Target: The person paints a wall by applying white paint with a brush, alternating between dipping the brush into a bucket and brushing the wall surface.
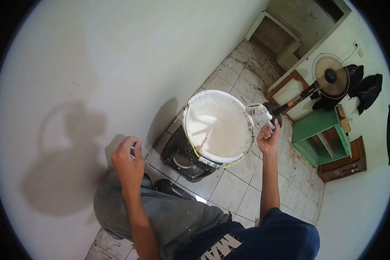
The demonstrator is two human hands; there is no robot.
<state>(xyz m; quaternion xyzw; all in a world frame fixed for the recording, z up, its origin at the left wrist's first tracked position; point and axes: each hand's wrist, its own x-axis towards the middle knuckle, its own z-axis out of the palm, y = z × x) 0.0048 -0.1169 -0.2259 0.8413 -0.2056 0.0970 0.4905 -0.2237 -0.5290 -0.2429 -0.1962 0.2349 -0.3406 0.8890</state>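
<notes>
A large bucket (pixel 219 158) of whitish paint stands on a black plastic stool (pixel 180 151), its rim crusted white. A stick (pixel 206 139) leans in the paint, and a yellow wire handle (pixel 192 145) hangs down the side. My right hand (pixel 269 138), just right of the rim, is closed around a white-smeared, cup-like thing (pixel 258 114) held beside the bucket. Near the wall at left, my left hand (pixel 129 161) has its fingers curled in; a bit of white shows between them, too small to name.
The pale wall (pixel 73 65) runs close along my left. Beyond the bucket are a tiled floor (pixel 234 186) with paint spots, a standing fan (pixel 330 76), a green cabinet (pixel 320 136), a brown wooden box (pixel 346 164) and hanging dark clothes (pixel 366 89).
</notes>
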